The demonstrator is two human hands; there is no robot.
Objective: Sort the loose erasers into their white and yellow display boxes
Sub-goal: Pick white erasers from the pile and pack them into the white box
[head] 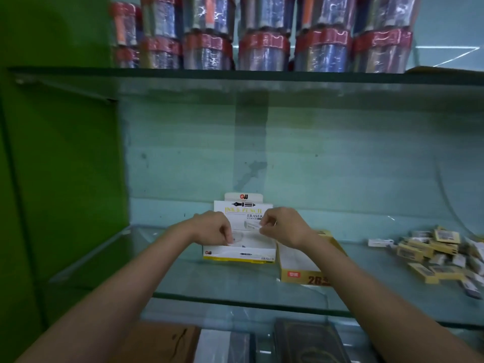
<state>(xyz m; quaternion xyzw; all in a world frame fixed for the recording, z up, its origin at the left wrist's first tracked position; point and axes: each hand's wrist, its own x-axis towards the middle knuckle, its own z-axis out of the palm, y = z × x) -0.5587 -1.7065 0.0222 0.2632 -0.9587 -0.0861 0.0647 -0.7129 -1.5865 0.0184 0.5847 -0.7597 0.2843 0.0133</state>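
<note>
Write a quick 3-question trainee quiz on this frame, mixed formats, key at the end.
1. True or false: the pile of loose erasers lies to the left of the white display box.
2. Multiple choice: where is the yellow display box? A) on the upper shelf B) just right of the white display box, on the same glass shelf C) inside the white display box.
3. Fill in: both the left hand and the right hand are at the ____ display box.

Key: 1 false, the pile lies far to the right. 2 B. 3 white.
</note>
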